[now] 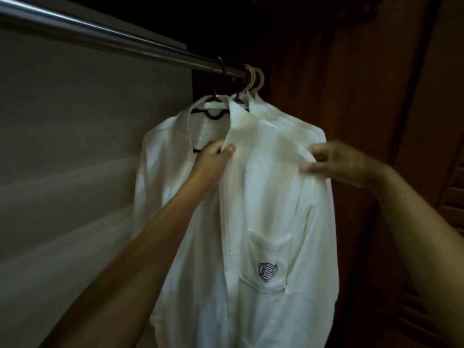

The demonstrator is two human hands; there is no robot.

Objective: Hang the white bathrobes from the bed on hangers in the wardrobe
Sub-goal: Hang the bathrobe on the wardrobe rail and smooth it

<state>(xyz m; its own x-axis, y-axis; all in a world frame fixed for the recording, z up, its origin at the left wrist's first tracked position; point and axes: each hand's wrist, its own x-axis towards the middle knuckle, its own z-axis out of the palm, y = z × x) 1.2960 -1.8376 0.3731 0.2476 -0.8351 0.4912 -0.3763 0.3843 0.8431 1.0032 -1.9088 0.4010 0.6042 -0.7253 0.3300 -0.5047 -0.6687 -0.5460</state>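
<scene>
Up at 11 o'clock in the head view, w/ the steel rail (pixel 125 43) running down toward centre, the hanging looks mostly done. Front bathrobe (pixel 271 209) is on a pale hanger (pixel 257 79) hooked over the rail end, approx 12 o'clock. It drapes down through centre, chest pocket (pixel 266 262) w/ logo at 6. Rear bathrobe (pixel 160 151) hangs just beside it at 10 o'clock on a dark hanger (pixel 213 114). Extra folds at the front one's far shoulder plus a 2nd pale hook hint at a 3rd robe; can't count for sure.

Left hand (pixel 216 156), at 9 o'clock of the front bathrobe: thumb and fingers pinch its lapel edge. Right hand (pixel 339 164), at 3 o'clock: fingers curled, gripping the shoulder cloth.

Judgement: the robes are up, and this reads as the tidy-up step, i.e. squaring shoulders on the hanger and straightening the collar. Left to do: prob just let go & leave the wardrobe (pixel 351 96). The bed isn't in view, so can't tell if more robes wait there.
</scene>
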